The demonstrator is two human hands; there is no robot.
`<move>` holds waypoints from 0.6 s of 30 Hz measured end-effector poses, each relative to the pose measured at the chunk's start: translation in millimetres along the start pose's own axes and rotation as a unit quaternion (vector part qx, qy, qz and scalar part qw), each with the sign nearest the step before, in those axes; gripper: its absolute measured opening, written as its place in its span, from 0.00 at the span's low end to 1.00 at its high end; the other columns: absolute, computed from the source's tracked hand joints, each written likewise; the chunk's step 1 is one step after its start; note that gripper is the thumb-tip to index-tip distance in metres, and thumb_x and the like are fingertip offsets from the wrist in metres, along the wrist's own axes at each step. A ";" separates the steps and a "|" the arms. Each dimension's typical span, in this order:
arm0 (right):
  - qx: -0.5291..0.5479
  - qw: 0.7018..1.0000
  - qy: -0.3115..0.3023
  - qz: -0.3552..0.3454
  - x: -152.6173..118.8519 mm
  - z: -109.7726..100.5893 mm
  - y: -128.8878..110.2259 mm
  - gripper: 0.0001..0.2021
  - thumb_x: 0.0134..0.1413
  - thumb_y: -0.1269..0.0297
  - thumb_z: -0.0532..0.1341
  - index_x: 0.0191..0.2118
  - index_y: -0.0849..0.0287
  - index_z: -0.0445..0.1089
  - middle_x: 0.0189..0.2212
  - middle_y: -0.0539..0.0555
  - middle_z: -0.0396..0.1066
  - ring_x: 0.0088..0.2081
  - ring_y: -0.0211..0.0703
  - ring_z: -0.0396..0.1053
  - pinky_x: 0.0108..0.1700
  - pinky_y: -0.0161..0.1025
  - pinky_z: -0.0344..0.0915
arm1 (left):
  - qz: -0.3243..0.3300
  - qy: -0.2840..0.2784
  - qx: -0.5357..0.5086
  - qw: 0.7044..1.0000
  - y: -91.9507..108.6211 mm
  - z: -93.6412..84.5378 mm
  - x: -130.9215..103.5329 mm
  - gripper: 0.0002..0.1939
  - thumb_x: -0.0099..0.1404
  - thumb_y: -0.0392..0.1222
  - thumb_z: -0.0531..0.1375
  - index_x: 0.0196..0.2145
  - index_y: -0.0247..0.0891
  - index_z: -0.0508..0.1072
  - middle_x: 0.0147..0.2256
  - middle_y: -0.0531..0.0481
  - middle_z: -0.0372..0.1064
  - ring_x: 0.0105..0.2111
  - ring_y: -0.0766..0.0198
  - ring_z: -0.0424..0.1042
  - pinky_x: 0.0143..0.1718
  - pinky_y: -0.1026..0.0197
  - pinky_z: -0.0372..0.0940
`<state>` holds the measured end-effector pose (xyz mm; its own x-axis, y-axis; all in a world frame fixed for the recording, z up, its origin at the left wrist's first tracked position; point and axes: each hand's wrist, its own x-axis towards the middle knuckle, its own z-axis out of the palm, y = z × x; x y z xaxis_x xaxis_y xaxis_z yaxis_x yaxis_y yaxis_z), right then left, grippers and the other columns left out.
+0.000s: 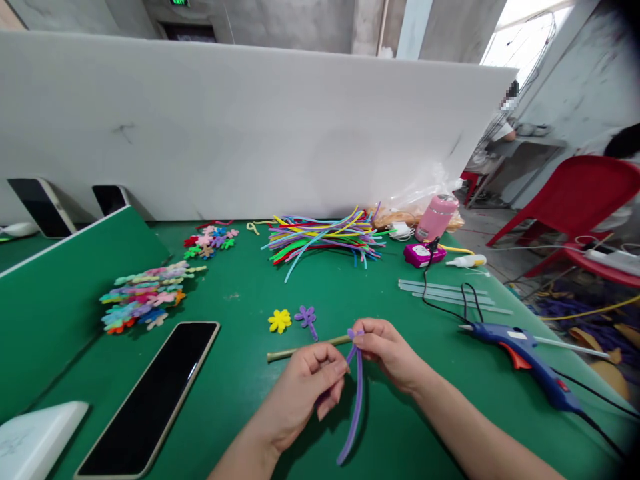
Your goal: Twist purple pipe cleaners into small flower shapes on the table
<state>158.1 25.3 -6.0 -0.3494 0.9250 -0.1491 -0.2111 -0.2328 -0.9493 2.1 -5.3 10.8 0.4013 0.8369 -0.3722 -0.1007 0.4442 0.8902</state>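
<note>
A purple pipe cleaner (pixel 358 407) is looped near the tip of a thin greenish-brown stick (pixel 281 355), and its long tail hangs down toward me. My right hand (pixel 381 347) pinches the loop where it meets the stick. Just left of it, my left hand (pixel 316 379) is closed with thumb and forefinger on the other strand of the same pipe cleaner. The stick passes behind my left fingers, which hide part of it. A yellow pipe-cleaner flower (pixel 279 321) and a purple flower with a short stem (pixel 306 318) lie just beyond my hands.
Loose pipe cleaners (pixel 325 237) are heaped at the back. Finished flowers (pixel 145 297) lie left, beyond a phone (pixel 155 393). On the right are a blue glue gun (pixel 525 350) with its cord, clear glue sticks (pixel 450 295), a purple power socket (pixel 424 254) and a pink bottle (pixel 437 218).
</note>
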 end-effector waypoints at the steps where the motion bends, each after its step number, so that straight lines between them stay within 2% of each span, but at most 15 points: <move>1: -0.011 1.000 0.001 -0.005 0.1 -0.6 -0.7 0.13 0.40 0.57 0.62 0.19 0.61 0.62 0.13 0.43 0.51 0.17 0.30 0.45 0.21 0.32 0.41 | -0.011 -0.009 -0.003 1.000 -0.2 0.2 -0.1 0.11 0.58 0.44 0.57 0.23 0.36 0.63 0.14 0.58 0.60 0.11 0.77 0.50 0.12 0.71 0.44; 6: -0.116 0.990 0.030 -0.070 0.0 -4.3 -3.5 0.12 0.43 0.59 0.59 0.20 0.60 0.60 0.15 0.44 0.52 0.19 0.31 0.47 0.22 0.32 0.44 | -0.005 0.003 0.046 0.999 -1.9 -0.2 2.6 0.09 0.61 0.43 0.54 0.27 0.35 0.64 0.14 0.58 0.64 0.09 0.77 0.56 0.13 0.72 0.47; 9: -0.222 0.968 0.063 -0.103 0.3 -5.5 -2.3 0.10 0.45 0.62 0.57 0.20 0.60 0.60 0.16 0.44 0.52 0.20 0.32 0.48 0.22 0.32 0.45 | 0.010 0.023 0.090 0.996 -3.1 -0.6 4.6 0.09 0.62 0.43 0.53 0.29 0.35 0.64 0.15 0.58 0.64 0.10 0.76 0.58 0.14 0.72 0.49; 12: -0.300 0.945 0.084 -0.103 0.4 -5.2 -1.3 0.08 0.45 0.66 0.55 0.19 0.60 0.60 0.15 0.43 0.49 0.19 0.32 0.47 0.21 0.31 0.43 | 0.006 0.027 0.112 0.993 -4.7 -0.4 5.6 0.08 0.62 0.42 0.52 0.30 0.35 0.64 0.15 0.58 0.64 0.10 0.76 0.58 0.14 0.71 0.50; 15: -0.316 0.942 0.057 -0.100 -1.1 -2.8 -2.6 0.07 0.46 0.69 0.54 0.21 0.61 0.61 0.15 0.44 0.51 0.19 0.32 0.48 0.21 0.31 0.45 | -0.012 0.020 0.108 0.994 -6.4 1.1 5.8 0.09 0.61 0.44 0.53 0.31 0.35 0.65 0.14 0.59 0.63 0.09 0.75 0.55 0.13 0.71 0.49; 18: -0.287 0.953 0.005 -0.092 -3.3 0.4 -3.7 0.07 0.48 0.67 0.55 0.23 0.61 0.63 0.17 0.45 0.55 0.21 0.33 0.51 0.23 0.31 0.48 | -0.011 0.012 0.072 0.997 -7.8 3.4 5.7 0.12 0.59 0.46 0.55 0.25 0.34 0.66 0.14 0.58 0.61 0.10 0.76 0.54 0.12 0.71 0.49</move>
<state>159.7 23.0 -1.8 -0.3460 0.9375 0.0356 0.2671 0.1348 -0.9542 8.3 -5.2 2.6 0.3795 0.8354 -0.3975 0.0403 0.4143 0.9092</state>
